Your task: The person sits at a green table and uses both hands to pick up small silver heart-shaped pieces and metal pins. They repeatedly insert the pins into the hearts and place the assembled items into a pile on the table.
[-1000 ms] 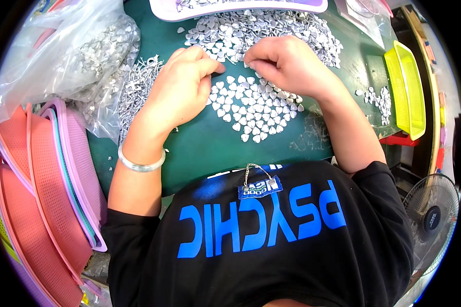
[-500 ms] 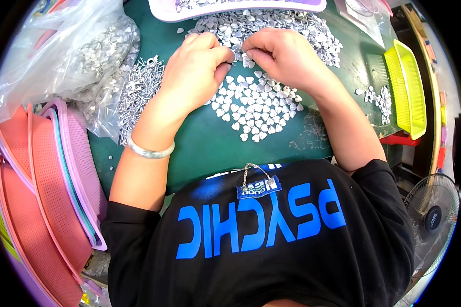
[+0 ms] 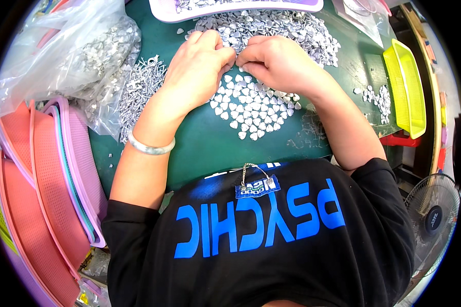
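Note:
My left hand [image 3: 197, 64] and my right hand [image 3: 274, 60] meet at the near edge of a heap of small silver heart-shaped pieces [image 3: 312, 38]. Fingers of both are curled with the tips pinched. Whatever lies between the fingertips is too small and hidden to make out. Just below the hands, a looser patch of silver hearts [image 3: 253, 110] is spread in a single layer on the green tabletop [image 3: 200, 148]. Left of my left wrist lies a pile of thin silver screw-like pins [image 3: 141, 84].
A lilac tray [image 3: 241, 8] of silver pieces stands at the far edge. A clear plastic bag [image 3: 92, 61] of parts sits at left, above stacked pink and lilac baskets [image 3: 41, 204]. At right are a small group of hearts [image 3: 381, 102], a yellow-green basket [image 3: 407, 87] and a fan [image 3: 433, 220].
My right hand has shifted slightly left and down, closer to my left hand. The left hand's fingers have moved a little; both remain pinched at the heap's edge.

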Demonstrator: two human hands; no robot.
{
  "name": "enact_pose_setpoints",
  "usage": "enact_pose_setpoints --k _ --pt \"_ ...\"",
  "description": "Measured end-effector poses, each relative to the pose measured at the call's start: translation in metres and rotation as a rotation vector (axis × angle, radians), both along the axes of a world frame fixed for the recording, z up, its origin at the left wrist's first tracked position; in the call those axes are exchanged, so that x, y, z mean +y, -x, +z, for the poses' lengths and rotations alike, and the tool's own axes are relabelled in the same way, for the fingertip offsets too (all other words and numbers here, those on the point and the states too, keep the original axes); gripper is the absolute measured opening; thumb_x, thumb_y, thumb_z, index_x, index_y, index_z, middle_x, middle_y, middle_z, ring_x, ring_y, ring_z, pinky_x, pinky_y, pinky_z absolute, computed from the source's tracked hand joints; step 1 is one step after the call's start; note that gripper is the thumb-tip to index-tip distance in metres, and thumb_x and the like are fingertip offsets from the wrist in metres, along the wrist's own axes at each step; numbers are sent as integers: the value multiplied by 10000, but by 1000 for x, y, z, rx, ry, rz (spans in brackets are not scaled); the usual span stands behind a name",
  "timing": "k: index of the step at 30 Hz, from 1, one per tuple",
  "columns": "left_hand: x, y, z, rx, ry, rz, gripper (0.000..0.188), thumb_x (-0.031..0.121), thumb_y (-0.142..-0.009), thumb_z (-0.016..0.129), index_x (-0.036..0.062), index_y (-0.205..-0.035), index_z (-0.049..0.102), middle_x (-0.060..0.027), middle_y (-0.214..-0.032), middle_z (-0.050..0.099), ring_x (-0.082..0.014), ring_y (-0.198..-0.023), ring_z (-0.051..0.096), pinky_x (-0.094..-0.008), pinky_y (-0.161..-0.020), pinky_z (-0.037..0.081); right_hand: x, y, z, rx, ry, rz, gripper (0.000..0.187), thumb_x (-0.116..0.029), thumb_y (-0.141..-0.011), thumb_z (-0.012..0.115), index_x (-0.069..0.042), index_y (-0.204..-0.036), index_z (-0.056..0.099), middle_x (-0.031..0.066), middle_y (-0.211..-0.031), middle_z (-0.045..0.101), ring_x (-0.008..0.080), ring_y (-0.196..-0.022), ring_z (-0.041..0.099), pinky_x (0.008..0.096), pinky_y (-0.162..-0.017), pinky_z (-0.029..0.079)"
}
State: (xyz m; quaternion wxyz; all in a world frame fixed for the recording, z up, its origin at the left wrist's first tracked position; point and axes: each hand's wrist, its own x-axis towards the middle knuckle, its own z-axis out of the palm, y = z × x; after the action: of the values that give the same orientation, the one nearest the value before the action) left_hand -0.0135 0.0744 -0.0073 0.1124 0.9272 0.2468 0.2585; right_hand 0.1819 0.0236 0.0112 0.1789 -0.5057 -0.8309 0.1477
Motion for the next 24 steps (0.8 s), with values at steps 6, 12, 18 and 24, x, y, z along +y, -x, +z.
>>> enact_pose_setpoints --k 6,12,18,24 --pt "6 21 12 -54 -68 104 53 45 -792 608 45 -829 570 -125 -869 552 -337 -864 532 -414 -762 433 1 -4 -1 46 -164 -80 144 -130 -821 571 -116 -882 701 82 -859 641 298 -831 636 407 -729 515" --pt "16 73 26 235 -7 410 29 59 -805 592 37 -819 579 -128 -782 604 -347 -798 581 -442 -711 438 -2 2 0 -36 -145 -18 136 -97 -825 595 -86 -917 694 74 -797 587 294 -759 614 388 -672 495" --pt "12 67 26 219 1 381 76 34 -790 597 29 -863 616 -141 -805 595 -332 -809 581 -419 -741 456 -3 -3 5 -49 -112 -65 188 -110 -815 557 -140 -922 709 56 -873 637 286 -829 638 401 -724 518" --pt "-3 42 15 78 71 135 249 -13 -816 561 82 -1015 676 -106 -854 563 -300 -871 544 -384 -780 453 -9 0 4 -74 -82 47 171 -99 -806 572 -115 -914 705 71 -837 627 291 -788 634 398 -693 511"
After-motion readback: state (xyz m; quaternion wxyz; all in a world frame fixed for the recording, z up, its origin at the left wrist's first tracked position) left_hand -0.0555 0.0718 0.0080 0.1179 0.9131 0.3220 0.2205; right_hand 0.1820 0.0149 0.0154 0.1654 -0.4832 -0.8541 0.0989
